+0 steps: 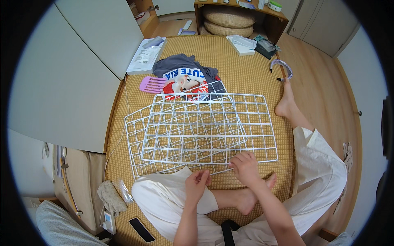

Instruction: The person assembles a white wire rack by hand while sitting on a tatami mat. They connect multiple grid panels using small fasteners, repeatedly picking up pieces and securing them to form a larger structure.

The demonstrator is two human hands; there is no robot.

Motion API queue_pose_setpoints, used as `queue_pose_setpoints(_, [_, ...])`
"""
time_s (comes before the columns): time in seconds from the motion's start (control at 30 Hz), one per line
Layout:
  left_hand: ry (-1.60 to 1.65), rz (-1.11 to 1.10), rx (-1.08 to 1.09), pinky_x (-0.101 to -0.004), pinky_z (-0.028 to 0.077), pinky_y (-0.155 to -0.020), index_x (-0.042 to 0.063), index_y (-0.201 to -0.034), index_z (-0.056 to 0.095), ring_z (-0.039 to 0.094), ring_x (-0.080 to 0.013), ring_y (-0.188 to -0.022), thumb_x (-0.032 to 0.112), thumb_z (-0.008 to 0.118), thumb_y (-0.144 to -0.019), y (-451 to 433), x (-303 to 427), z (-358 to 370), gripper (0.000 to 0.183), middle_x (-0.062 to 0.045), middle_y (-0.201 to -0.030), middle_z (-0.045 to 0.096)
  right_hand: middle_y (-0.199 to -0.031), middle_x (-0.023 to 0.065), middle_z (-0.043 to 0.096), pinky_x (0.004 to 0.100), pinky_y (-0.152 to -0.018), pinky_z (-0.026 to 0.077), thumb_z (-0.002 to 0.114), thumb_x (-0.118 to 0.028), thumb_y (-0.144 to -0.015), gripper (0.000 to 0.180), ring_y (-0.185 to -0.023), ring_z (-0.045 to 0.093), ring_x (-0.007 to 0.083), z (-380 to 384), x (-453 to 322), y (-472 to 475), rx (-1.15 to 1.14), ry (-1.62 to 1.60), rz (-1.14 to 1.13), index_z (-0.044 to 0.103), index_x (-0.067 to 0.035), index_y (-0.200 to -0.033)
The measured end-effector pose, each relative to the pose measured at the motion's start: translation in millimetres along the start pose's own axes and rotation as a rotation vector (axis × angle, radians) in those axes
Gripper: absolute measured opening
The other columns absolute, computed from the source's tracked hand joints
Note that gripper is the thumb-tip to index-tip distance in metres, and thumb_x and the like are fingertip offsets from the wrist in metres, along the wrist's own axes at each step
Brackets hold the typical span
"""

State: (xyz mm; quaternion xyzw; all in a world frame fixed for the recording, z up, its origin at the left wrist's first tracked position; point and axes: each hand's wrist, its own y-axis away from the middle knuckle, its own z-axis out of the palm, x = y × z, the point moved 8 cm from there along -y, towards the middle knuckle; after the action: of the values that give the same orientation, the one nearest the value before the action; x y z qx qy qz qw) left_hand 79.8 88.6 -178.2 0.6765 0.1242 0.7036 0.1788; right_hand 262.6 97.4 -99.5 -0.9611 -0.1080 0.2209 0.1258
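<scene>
Two or more white wire grid panels overlap at angles in front of me. The top panel [221, 123] lies nearly square to me, while a lower panel [130, 144] is turned and sticks out at the left. My right hand [245, 168] is curled over the near edge of the top panel, right of its middle; the fingertips are partly hidden. Closer to my body, my left hand [197, 186] has thumb and fingers drawn together beside the lower panel's near edge. Whether it pinches the wire or anything small cannot be made out.
Beyond the panels are a dark grey printed shirt [187, 72] and a purple slotted plastic piece [153, 84]. A phone [142, 229], a rolled cloth [111, 196] and a power strip [110, 222] are at lower left. White cabinet doors [70, 83] border the woven mat [246, 73].
</scene>
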Motion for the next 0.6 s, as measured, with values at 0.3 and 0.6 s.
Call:
queue_pose_setpoints(0.3, [0.595, 0.05, 0.075, -0.0294, 0.054, -0.08, -0.003, -0.103, 0.057, 0.064, -0.0213, -0.09, 0.005, 0.055, -0.09, -15, 13, 11, 0.015, -0.013, -0.097, 0.064, -0.075, 0.0071, 0.061, 0.037, -0.072, 0.044, 0.066, -0.01, -0.074, 0.005, -0.079, 0.057, 0.0243, -14, 5, -13, -0.162, -0.243, 0.154, 0.064, -0.006, -0.074])
queue_pose_setpoints(0.6, [0.628, 0.146, 0.084, -0.0275, 0.057, -0.067, -0.001, -0.097, 0.057, 0.067, -0.0232, -0.08, 0.008, 0.057, -0.09, -20, 53, 4, 0.011, -0.012, -0.089, 0.065, -0.092, 0.0088, 0.06, 0.0381, -0.079, 0.046, 0.067, -0.013, -0.075, 0.021, -0.091, 0.057, 0.0267, -60, -22, -25, -0.063, -0.189, -0.011, 0.064, -0.006, -0.095])
